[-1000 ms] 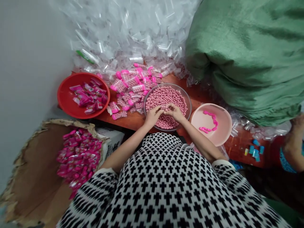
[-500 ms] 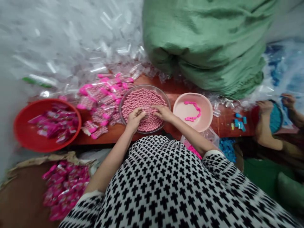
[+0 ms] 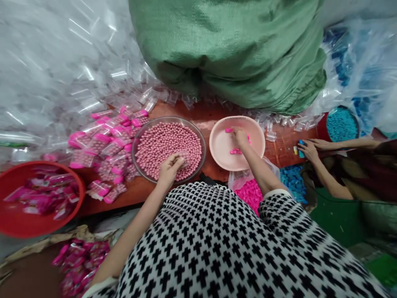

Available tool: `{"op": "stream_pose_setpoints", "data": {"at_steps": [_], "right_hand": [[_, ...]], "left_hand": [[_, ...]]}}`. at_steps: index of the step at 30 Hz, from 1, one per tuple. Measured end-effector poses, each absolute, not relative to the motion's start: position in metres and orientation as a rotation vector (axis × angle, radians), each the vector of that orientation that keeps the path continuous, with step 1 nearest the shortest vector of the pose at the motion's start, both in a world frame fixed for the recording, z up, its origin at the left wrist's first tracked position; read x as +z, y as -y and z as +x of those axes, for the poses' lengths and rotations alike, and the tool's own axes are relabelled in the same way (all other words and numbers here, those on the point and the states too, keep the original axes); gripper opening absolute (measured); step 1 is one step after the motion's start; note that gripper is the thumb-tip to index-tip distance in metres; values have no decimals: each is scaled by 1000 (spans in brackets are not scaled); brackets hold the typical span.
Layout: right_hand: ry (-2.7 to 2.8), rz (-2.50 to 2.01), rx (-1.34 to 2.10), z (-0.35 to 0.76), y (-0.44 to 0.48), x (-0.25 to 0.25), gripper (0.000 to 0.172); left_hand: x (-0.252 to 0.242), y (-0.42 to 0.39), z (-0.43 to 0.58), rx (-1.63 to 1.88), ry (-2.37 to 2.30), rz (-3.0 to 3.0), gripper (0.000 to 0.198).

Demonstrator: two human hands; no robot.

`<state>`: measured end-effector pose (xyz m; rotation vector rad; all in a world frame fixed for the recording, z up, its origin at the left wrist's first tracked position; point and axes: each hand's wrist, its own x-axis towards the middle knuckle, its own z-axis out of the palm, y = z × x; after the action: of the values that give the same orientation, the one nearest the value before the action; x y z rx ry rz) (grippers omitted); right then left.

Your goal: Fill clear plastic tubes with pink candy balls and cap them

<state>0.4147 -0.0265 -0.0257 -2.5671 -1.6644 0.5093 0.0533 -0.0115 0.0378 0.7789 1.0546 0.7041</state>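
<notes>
My left hand [image 3: 169, 167] is closed on a clear plastic container [image 3: 185, 158], holding it low over a metal bowl [image 3: 203, 159]. Small round pink balls [image 3: 167, 142] fill that bowl; whether any are inside the container is hard to tell. To the right, my right hand [image 3: 240, 138] reaches into a pale pink plastic basin [image 3: 218, 151], its fingers bunched together. Around those fingers lie a few bright pink caps [image 3: 236, 152]. What the fingertips hold, if anything, is hidden.
Pink-capped filled containers [image 3: 107, 138] pile up left of the bowl. A red basin [image 3: 72, 207] with pink packets stands farther left. Behind are loose clear containers [image 3: 87, 74] and a big green sack [image 3: 235, 54]. A co-worker's hands [image 3: 310, 149] handle blue pieces at right.
My right hand has left the bowl and moved right into the pale pink basin. The left hand stays over the bowl with the container. The view has shifted to the right.
</notes>
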Motion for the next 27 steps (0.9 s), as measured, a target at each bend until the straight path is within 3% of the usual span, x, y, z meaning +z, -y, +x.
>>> {"op": "stream_pose_setpoints", "data": {"at_steps": [6, 11, 15, 19, 27], "right_hand": [[2087, -2608, 459, 410, 13, -33, 31], [1891, -2619, 484, 406, 20, -21, 29], [1550, -2103, 667, 371, 25, 13, 40], [1685, -1612, 903, 301, 29, 58, 34], [1901, -1428, 974, 241, 29, 77, 30]], "left_hand": [[36, 7, 53, 678, -1069, 802, 56], [34, 6, 57, 673, -1041, 873, 53], [33, 6, 62, 699, -1027, 1021, 46], [33, 7, 61, 706, -1050, 1264, 35], [37, 17, 43, 799, -1052, 1433, 29]]}}
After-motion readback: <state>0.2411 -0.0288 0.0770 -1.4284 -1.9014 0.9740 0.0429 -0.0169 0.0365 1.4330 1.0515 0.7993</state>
